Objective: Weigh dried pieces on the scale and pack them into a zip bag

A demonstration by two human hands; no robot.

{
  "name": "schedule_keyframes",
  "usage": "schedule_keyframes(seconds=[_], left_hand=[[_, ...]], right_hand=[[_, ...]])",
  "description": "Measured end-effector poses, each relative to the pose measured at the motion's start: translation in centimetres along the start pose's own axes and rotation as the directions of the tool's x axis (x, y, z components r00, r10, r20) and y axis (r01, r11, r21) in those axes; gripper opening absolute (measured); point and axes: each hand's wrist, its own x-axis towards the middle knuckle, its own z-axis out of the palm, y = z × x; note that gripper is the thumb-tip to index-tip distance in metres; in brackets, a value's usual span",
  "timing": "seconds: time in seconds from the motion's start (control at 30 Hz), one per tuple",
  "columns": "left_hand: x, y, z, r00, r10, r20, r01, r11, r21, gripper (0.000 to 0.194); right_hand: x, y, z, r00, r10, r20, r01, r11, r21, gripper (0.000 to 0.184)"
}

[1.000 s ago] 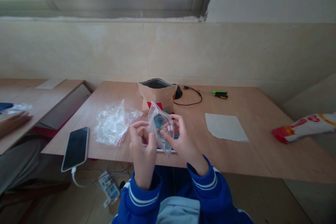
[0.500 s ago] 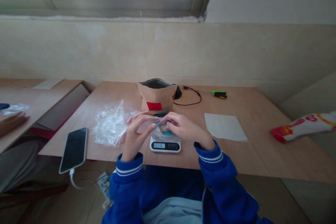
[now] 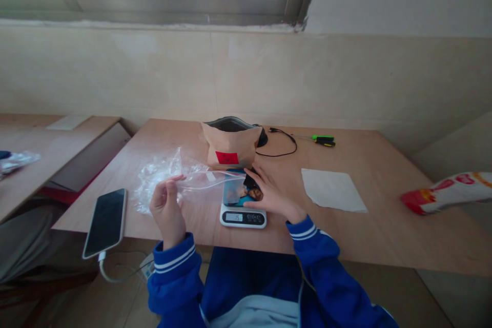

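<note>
Hands have come apart since the earlier frame: they were together over the scale, and now the left hand [image 3: 166,210] has pulled away toward the phone side, drawing a clear zip bag [image 3: 207,180] out flat. The bag now runs from the left hand's pinched fingertips [image 3: 171,180] across to the right hand [image 3: 271,197].

Left hand is closed on the bag's far end, just above the desk. Right hand is over a small digital scale [image 3: 243,218], fingers spread on a dark piece [image 3: 250,182] lying on a blue printed card [image 3: 233,189]. Can't tell if it's gripping that piece or the bag's other end, or only pressing down. Card sits on the scale, directly under the right palm. Scale's readout is too small to read with confidence.

Left of the left hand, a crumpled plastic bag [image 3: 150,189] lies on the plywood desk [image 3: 346,236], with a black smartphone [image 3: 104,223] on its charging cable nearby. Ahead of the hands stands a kraft paper pouch [image 3: 230,146] with a red label. Right of the right hand lies a white paper sheet [image 3: 332,189], and farther ahead a green-handled screwdriver [image 3: 323,140]. Blue sleeves [image 3: 311,241] with white stripes enter from below.
</note>
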Motion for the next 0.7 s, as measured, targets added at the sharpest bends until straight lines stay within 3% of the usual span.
schedule_keyframes(seconds=[0.1,0.23,0.47,0.7], left_hand=[[-0.2,0.0,0.1,0.994,-0.087,-0.071,0.083,0.995,-0.055,0.035],[-0.4,0.0,0.1,0.983,-0.171,-0.069,0.164,0.982,-0.099,0.038],[-0.7,-0.8,0.5,0.992,-0.122,-0.017,0.12,0.99,-0.077,0.036],[-1.1,-1.1,1.2,0.987,-0.159,0.026,0.161,0.978,-0.129,0.036]], right_hand=[[1.1,-0.1,0.4,0.999,-0.005,0.038,0.007,0.997,-0.077,0.096],[1.7,0.4,0.8,1.0,-0.013,0.026,0.016,0.994,-0.108,0.079],[1.0,0.8,1.3,0.973,-0.117,-0.199,0.096,0.989,-0.111,0.028],[0.9,1.6,1.8,0.918,-0.188,-0.35,0.163,0.982,-0.099,0.022]])
